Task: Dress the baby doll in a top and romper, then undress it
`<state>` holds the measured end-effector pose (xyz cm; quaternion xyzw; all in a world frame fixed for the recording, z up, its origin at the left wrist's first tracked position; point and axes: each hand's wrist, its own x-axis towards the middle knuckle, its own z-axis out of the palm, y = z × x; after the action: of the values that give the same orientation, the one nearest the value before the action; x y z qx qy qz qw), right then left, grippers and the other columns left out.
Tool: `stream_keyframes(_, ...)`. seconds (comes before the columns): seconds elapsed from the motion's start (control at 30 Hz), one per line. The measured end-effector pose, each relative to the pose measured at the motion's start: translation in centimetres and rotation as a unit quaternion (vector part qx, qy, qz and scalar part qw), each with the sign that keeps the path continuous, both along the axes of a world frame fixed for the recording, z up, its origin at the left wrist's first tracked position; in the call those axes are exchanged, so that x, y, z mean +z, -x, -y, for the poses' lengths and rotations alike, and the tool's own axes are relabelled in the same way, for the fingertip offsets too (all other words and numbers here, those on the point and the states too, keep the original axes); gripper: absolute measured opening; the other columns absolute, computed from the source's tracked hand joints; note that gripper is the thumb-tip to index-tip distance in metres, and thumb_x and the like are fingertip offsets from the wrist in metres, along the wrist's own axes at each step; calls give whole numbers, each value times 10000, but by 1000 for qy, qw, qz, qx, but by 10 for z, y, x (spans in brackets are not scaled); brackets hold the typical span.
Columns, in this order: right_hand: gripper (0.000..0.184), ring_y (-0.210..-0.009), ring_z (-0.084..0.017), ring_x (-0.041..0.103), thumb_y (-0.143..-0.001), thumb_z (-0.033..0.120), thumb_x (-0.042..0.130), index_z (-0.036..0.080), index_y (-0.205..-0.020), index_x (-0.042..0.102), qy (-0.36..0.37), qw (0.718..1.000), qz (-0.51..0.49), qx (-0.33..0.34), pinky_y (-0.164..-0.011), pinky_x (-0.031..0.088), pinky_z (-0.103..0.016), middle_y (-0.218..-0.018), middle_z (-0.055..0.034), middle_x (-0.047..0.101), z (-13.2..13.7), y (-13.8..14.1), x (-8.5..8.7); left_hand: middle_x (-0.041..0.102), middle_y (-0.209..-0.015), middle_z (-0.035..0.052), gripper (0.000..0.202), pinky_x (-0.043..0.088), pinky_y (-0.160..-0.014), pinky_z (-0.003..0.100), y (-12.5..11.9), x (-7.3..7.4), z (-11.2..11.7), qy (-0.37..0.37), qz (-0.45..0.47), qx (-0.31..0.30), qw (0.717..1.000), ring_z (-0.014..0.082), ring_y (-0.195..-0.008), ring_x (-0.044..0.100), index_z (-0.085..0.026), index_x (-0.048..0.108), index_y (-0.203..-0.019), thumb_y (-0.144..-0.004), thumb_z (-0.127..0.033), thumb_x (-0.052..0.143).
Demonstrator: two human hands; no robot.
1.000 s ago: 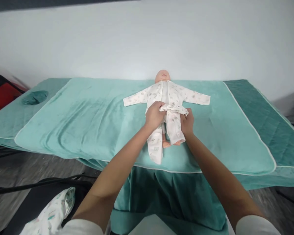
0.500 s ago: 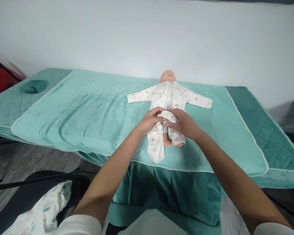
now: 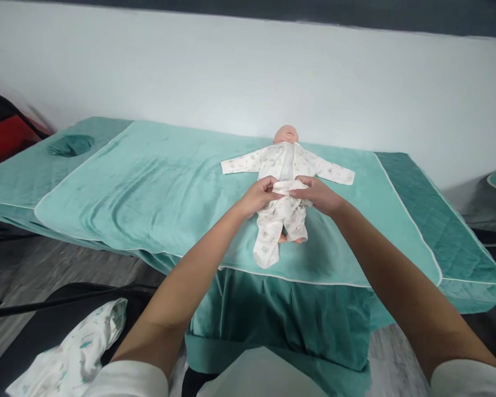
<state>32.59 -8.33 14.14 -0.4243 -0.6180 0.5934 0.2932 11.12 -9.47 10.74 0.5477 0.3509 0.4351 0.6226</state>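
A baby doll (image 3: 286, 134) lies on its back on the bed, its head toward the wall. It wears a white printed top (image 3: 268, 160), open down the front, with both sleeves spread sideways. White printed baby pants (image 3: 268, 231) cover its legs, and a bit of foot shows below the cuffs. My left hand (image 3: 259, 196) pinches the waistband on the left side, at the doll's belly. On the right side my right hand (image 3: 319, 194) grips the same waistband, thumb and fingers closed on the fabric. One pant leg hangs longer than the other.
The massage bed has a light green cover (image 3: 169, 182) and a face hole (image 3: 72, 145) at the left end. A white wall (image 3: 240, 77) stands behind it. At lower left, a printed white cloth (image 3: 78, 347) lies on a black chair (image 3: 28, 342). A red item (image 3: 8, 140) is at far left.
Both hands have drawn the pants' waistband up toward the doll's belly. The pants now cover the legs that showed between them before. The view has tilted up slightly.
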Motion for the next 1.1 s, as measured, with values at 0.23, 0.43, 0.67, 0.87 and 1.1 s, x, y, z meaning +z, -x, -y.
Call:
stream_keyframes(0.23, 415, -939, -287, 698, -665, 429, 883, 199, -991, 765, -26, 992, 114, 56, -813, 547, -387, -1005, -62, 770, 2, 18, -5, 612, -783, -26, 277, 418, -666, 226, -10, -17, -8, 11, 48, 100, 994, 115, -709, 554, -183, 605, -909, -742, -357, 741)
stream_keyframes(0.43, 469, -930, -257, 719, -729, 514, 829, 183, -1049, 739, 21, 993, -75, -92, -809, 571, -354, -1020, -75, 776, -9, 22, -23, 685, -894, 24, 437, 449, -782, 273, -11, -14, 0, -46, -92, 40, 994, 175, -843, 596, -156, 667, -933, -731, -523, 790)
stream_keyframes(0.67, 457, -924, -259, 713, -685, 436, 884, 188, -1048, 761, 13, 999, 25, 38, -834, 564, -375, -1024, -61, 775, -5, 14, -24, 658, -846, -13, 469, 472, -734, 250, -11, -22, -4, 37, 69, 99, 992, 133, -763, 591, -181, 621, -946, -678, -498, 839)
stream_keyframes(0.87, 416, -896, -273, 720, -660, 372, 873, 176, -1005, 750, 58, 996, -46, -42, -862, 570, -411, -957, -65, 777, -7, 16, -34, 692, -856, 21, 516, 477, -730, 269, -15, -21, -2, 60, 56, 82, 993, 149, -765, 611, -165, 642, -959, -718, -594, 799)
stream_keyframes(1.1, 441, -974, -258, 699, -757, 455, 735, 192, -1108, 686, -20, 986, -91, -138, -852, 567, -372, -1040, -62, 756, -11, 15, -55, 736, -1054, 71, 526, 479, -856, 311, -18, -12, 2, -28, -89, 23, 995, 218, -943, 651, -147, 706, -1064, -688, -487, 847)
